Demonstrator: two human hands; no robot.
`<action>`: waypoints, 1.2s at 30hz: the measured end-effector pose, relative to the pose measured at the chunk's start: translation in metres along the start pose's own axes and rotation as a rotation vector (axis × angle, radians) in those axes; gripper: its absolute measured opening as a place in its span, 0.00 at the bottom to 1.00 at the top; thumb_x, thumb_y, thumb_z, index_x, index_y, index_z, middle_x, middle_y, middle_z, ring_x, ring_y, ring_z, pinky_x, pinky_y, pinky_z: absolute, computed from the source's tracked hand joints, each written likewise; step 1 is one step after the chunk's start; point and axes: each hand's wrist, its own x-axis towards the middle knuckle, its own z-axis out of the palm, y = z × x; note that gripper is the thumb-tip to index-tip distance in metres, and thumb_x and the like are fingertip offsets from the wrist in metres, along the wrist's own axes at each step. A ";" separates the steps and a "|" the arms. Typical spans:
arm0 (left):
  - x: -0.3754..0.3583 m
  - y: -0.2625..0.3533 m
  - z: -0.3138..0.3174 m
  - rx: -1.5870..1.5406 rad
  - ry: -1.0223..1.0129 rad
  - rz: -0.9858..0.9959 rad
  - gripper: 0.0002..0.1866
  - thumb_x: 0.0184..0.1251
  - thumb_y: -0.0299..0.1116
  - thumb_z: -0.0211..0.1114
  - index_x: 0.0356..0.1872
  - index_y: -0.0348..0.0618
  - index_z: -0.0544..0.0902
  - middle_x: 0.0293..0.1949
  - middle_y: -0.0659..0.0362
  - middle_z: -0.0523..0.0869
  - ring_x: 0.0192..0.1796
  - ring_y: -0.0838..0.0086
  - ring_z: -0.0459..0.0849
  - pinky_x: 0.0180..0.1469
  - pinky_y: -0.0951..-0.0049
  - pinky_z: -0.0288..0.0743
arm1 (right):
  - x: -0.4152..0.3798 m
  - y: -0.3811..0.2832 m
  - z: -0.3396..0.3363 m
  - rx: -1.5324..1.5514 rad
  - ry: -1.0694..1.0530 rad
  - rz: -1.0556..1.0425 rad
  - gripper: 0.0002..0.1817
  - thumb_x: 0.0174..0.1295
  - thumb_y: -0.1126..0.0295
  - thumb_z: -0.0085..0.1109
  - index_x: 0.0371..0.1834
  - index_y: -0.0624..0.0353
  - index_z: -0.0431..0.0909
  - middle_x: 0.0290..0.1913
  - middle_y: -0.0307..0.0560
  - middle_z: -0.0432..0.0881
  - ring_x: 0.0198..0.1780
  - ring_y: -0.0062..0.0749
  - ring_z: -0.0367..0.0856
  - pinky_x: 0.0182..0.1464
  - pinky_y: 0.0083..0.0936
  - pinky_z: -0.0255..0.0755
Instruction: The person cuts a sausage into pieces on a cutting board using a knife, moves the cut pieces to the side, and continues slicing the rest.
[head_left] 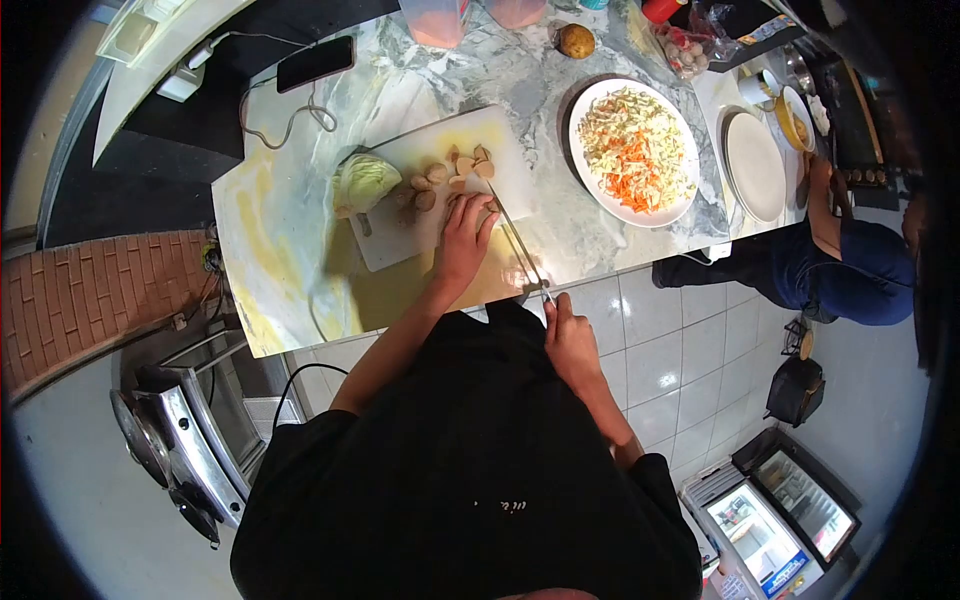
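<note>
A white cutting board [395, 245] lies on the marble counter. On it are several small brown balls [424, 200], which look like meatballs, and cut slices [472, 163]. My left hand [463, 238] is on the board with fingers bent over a brown ball, mostly hidden beneath them. My right hand [570, 343] grips the handle of a long knife [518, 243] at the counter edge. Its blade slants up across the board, its tip by the slices, just right of my left fingers. A cut piece of cabbage [367, 183] rests at the board's left edge.
Right of the board stands a white plate [618, 220] of shredded cabbage and carrot. Behind are a potato [576, 41], a bag of balls [686, 52], plastic containers [436, 22] and a phone [316, 64] with a cable. A person in blue [845, 270] stands at the right.
</note>
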 end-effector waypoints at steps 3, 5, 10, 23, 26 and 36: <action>-0.001 0.000 0.000 0.008 -0.011 -0.022 0.15 0.66 0.27 0.67 0.52 0.38 0.79 0.46 0.51 0.81 0.50 0.58 0.81 0.54 0.61 0.75 | -0.001 -0.006 -0.002 -0.035 -0.005 0.007 0.14 0.79 0.61 0.44 0.44 0.63 0.64 0.22 0.72 0.78 0.29 0.75 0.78 0.28 0.64 0.70; -0.001 -0.001 0.001 0.019 -0.003 -0.006 0.15 0.66 0.27 0.68 0.52 0.38 0.79 0.47 0.51 0.81 0.50 0.58 0.81 0.54 0.61 0.75 | 0.000 -0.005 0.001 -0.060 -0.003 0.014 0.14 0.78 0.61 0.44 0.44 0.63 0.64 0.22 0.72 0.78 0.29 0.75 0.78 0.29 0.64 0.71; -0.002 0.000 0.002 0.023 0.008 0.005 0.14 0.66 0.26 0.67 0.51 0.38 0.80 0.47 0.50 0.82 0.51 0.55 0.81 0.55 0.59 0.74 | -0.001 -0.008 0.001 -0.095 -0.012 0.036 0.14 0.78 0.60 0.43 0.47 0.63 0.64 0.23 0.72 0.79 0.29 0.75 0.79 0.30 0.63 0.73; 0.000 0.002 -0.001 0.052 0.017 0.052 0.14 0.66 0.27 0.68 0.50 0.37 0.80 0.49 0.49 0.82 0.53 0.52 0.80 0.57 0.58 0.74 | 0.002 -0.006 0.007 -0.172 -0.076 0.077 0.18 0.77 0.57 0.43 0.53 0.62 0.64 0.25 0.70 0.82 0.30 0.71 0.84 0.31 0.60 0.78; 0.000 0.000 0.000 0.044 0.024 0.060 0.14 0.65 0.27 0.68 0.50 0.37 0.80 0.49 0.49 0.82 0.53 0.52 0.80 0.57 0.59 0.74 | 0.006 -0.004 0.006 -0.166 -0.080 0.078 0.18 0.77 0.56 0.44 0.54 0.62 0.64 0.25 0.70 0.82 0.30 0.71 0.84 0.31 0.60 0.78; 0.002 -0.002 0.001 0.043 0.031 0.057 0.12 0.64 0.28 0.69 0.48 0.39 0.82 0.48 0.52 0.82 0.52 0.53 0.80 0.56 0.59 0.75 | 0.006 0.001 0.011 -0.201 0.015 0.011 0.20 0.77 0.56 0.46 0.55 0.64 0.67 0.21 0.67 0.80 0.25 0.66 0.84 0.25 0.56 0.78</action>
